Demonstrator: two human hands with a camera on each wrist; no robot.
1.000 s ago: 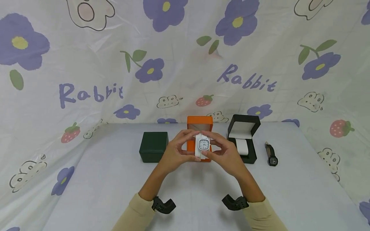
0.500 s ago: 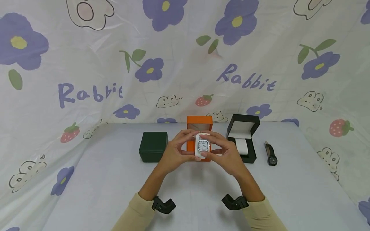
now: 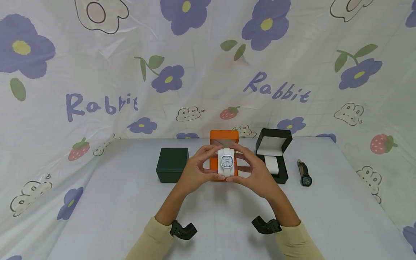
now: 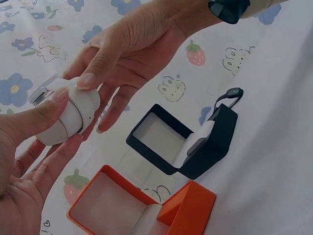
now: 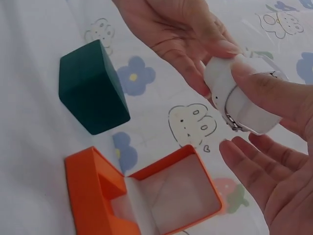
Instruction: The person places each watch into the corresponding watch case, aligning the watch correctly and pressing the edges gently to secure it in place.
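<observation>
Above the open orange box, both hands hold a white wristwatch wrapped round a white cushion, its pale rounded-square dial turned toward the head camera. Left hand pinches the watch between thumb and forefinger at its left edge, the other fingers loosely spread below it. Right hand pinches it from the opposite side, thumb on top and fingertips beneath; in the right wrist view the lower fingers lie straight and open under the cushion. The watch is off the table, just in front of the orange box's raised lid, and it may be brushing the box's rim, though the head view is too flat to tell.

Left of the orange box stands a closed dark green box. To its right sits an open black box with a white cushion inside, and beside that a black wristwatch lies flat on the pale table.
</observation>
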